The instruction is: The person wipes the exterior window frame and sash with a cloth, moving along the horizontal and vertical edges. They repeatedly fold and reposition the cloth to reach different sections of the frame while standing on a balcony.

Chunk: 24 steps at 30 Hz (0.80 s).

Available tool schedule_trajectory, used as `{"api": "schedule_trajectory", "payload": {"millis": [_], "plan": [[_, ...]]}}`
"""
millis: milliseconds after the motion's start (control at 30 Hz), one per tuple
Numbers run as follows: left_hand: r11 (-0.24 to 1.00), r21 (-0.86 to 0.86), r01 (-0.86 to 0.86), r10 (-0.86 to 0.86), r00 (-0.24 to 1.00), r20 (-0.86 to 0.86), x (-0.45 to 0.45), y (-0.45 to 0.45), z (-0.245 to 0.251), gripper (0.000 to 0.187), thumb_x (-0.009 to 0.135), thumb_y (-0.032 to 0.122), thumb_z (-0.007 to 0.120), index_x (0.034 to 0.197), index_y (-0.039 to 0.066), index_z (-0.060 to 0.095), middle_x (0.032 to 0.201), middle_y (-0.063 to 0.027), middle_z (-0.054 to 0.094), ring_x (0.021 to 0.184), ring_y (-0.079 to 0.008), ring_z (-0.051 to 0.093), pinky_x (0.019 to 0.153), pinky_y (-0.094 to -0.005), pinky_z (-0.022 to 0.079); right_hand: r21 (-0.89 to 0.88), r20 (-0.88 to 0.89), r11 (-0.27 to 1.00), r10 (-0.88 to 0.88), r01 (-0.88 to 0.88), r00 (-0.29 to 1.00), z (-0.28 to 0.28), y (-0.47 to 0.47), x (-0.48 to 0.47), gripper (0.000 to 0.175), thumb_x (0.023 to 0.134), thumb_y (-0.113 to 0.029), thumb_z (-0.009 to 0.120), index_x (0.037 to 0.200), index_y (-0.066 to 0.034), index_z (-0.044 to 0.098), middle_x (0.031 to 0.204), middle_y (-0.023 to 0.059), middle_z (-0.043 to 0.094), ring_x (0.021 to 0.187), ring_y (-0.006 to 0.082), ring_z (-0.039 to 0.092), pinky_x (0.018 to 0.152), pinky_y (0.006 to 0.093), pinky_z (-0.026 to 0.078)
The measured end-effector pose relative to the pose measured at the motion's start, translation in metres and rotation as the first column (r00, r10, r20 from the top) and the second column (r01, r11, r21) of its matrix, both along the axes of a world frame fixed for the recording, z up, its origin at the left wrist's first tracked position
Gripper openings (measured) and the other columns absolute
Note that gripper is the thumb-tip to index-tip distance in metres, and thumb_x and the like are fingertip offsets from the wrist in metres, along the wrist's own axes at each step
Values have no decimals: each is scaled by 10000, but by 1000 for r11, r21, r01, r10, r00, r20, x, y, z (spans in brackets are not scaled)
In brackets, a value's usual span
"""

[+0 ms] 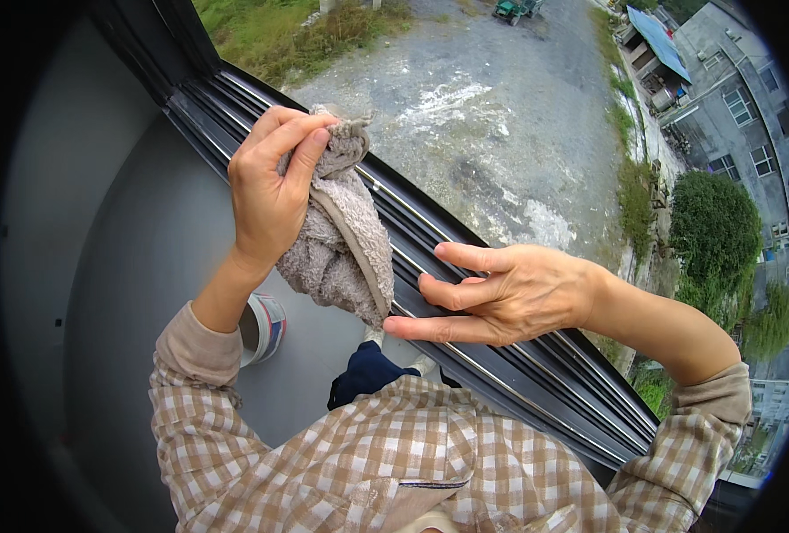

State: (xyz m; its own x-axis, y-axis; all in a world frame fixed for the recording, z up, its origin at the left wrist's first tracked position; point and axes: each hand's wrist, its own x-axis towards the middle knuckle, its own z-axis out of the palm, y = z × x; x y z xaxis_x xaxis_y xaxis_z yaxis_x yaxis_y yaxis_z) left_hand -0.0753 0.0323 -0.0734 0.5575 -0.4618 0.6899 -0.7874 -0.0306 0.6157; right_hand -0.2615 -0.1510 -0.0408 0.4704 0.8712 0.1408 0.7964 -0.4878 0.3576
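A grey-brown terry cloth (341, 246) hangs bunched from my left hand (274, 166), which pinches its upper end between thumb and fingers. Behind it runs the dark metal sill track (428, 266) of a sliding window, with several bright rails along its length. My right hand (508, 293) is over this track, palm turned away, its fingers spread with nothing between them. The tip of its lowest finger is close to the cloth's bottom corner; I cannot tell whether they touch.
On the grey floor (168, 280) to the left stands a bucket (264, 330) with a printed label. A dark window frame post (174, 40) rises at the upper left. Beyond the sill, far below, lie gravel ground (474, 133), a green vehicle (516, 9), a tree (714, 226) and buildings (734, 86).
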Motion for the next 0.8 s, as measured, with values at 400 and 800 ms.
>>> {"api": "schedule_trajectory", "payload": {"millis": [400,800], "plan": [[1000,-24,-12,13,999,39,8,0,-2,111,894,32,641,967,-24,704,841,-83,654,746,-164,623,688,-263,478,382,-439,840,-201,385,875,3,-2,-1,742,755,-27,609,1466,-78,401,1057,-3,687,1147,191,547,1115,518,309],[999,-25,47,-44,995,92,16,-6,-10,140,926,55,631,1021,-17,706,879,-45,664,799,-117,602,731,-228,459,572,-819,26,61,820,570,3,-25,-5,665,735,85,431,1394,1,461,968,80,726,1040,133,605,1072,348,377]]}}
